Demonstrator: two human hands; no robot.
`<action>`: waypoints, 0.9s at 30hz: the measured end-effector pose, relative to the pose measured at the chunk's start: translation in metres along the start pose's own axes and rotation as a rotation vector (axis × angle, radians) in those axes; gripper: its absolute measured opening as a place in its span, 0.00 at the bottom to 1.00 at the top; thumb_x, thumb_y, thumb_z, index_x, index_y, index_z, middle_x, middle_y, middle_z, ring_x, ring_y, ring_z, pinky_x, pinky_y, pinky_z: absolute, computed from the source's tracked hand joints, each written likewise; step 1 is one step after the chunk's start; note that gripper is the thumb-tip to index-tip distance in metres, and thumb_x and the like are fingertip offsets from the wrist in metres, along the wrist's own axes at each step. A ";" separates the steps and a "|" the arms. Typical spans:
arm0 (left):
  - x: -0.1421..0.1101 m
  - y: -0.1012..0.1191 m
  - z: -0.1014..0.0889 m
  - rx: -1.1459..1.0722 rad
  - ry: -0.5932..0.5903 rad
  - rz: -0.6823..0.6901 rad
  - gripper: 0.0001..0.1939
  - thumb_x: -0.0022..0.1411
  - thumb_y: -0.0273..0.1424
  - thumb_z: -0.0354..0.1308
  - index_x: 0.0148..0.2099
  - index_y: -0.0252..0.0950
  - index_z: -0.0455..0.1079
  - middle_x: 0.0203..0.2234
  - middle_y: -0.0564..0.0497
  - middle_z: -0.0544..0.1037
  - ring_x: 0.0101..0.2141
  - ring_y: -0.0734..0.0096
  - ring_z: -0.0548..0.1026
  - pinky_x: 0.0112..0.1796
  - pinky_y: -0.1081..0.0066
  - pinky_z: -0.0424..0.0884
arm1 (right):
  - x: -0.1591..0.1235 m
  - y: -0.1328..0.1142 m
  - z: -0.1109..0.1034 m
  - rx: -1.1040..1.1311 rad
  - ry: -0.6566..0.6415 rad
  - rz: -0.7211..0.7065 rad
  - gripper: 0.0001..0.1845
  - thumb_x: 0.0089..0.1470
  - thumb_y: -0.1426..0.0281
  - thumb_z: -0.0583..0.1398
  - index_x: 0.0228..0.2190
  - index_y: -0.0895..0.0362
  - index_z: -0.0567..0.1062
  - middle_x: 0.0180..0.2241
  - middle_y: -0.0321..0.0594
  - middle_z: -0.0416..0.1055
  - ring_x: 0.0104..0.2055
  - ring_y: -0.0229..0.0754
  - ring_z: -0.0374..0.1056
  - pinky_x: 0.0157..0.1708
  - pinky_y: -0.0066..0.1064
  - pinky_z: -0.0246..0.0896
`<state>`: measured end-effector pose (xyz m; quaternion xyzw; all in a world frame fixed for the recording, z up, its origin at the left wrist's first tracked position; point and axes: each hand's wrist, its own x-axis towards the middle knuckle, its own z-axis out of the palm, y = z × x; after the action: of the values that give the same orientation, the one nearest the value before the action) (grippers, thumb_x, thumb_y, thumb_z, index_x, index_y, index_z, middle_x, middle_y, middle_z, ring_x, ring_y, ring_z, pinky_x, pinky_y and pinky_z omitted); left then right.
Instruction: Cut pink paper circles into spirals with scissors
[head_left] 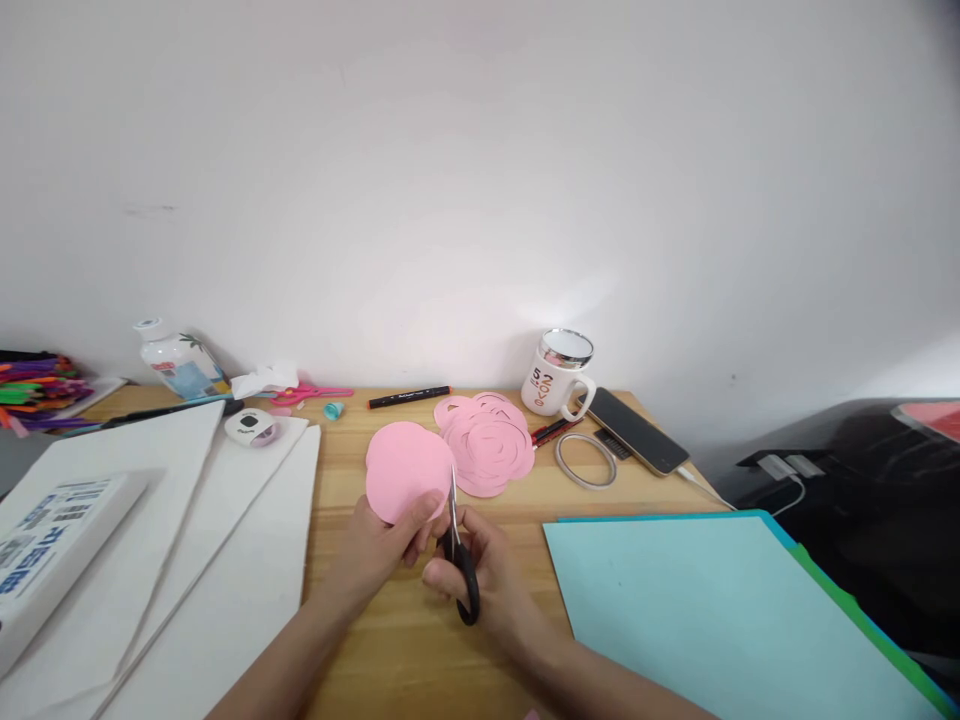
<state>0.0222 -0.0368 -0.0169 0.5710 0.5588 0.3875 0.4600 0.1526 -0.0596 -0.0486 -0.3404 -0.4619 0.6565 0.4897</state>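
Observation:
My left hand (397,535) is closed on a pink paper (405,465) with rounded, scalloped edges, thumb on its front. In my right hand (487,575) are black-handled scissors (462,570), fingers wrapped round the grips. Their metal blades point up along the right edge of the paper; whether they bite into it I cannot tell. Just behind, on the wooden table, lies a pile of pink paper cutouts (487,445), layered like petals or spirals.
At the back stand a white mug (551,385) and a tilted bottle (184,360). A black marker (409,397), pink scissors (319,392), a tape ring (585,461) and a phone (637,432) lie around. White boards (255,560) fill the left, light-blue sheets (712,610) the right.

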 end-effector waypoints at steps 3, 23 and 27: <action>0.000 -0.003 0.001 0.018 0.039 0.005 0.18 0.51 0.41 0.57 0.16 0.35 0.63 0.08 0.57 0.63 0.13 0.76 0.61 0.16 0.76 0.60 | 0.000 -0.002 0.001 -0.010 -0.013 -0.043 0.20 0.37 0.61 0.68 0.28 0.54 0.64 0.20 0.30 0.62 0.21 0.34 0.55 0.18 0.24 0.51; -0.001 -0.009 -0.002 -0.061 -0.012 -0.017 0.23 0.52 0.43 0.57 0.13 0.36 0.58 0.07 0.57 0.60 0.12 0.79 0.56 0.15 0.76 0.54 | 0.001 -0.004 -0.001 -0.019 0.030 -0.032 0.21 0.38 0.59 0.66 0.28 0.54 0.63 0.16 0.26 0.57 0.17 0.30 0.48 0.16 0.23 0.40; -0.001 -0.009 -0.002 -0.062 -0.006 -0.010 0.23 0.51 0.43 0.58 0.13 0.36 0.58 0.07 0.57 0.59 0.13 0.79 0.56 0.15 0.76 0.53 | 0.001 -0.005 0.000 0.006 0.032 -0.004 0.20 0.37 0.62 0.66 0.28 0.54 0.63 0.16 0.26 0.58 0.17 0.31 0.48 0.16 0.23 0.40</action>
<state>0.0174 -0.0382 -0.0249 0.5550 0.5480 0.4004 0.4811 0.1543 -0.0584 -0.0440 -0.3484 -0.4526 0.6516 0.4992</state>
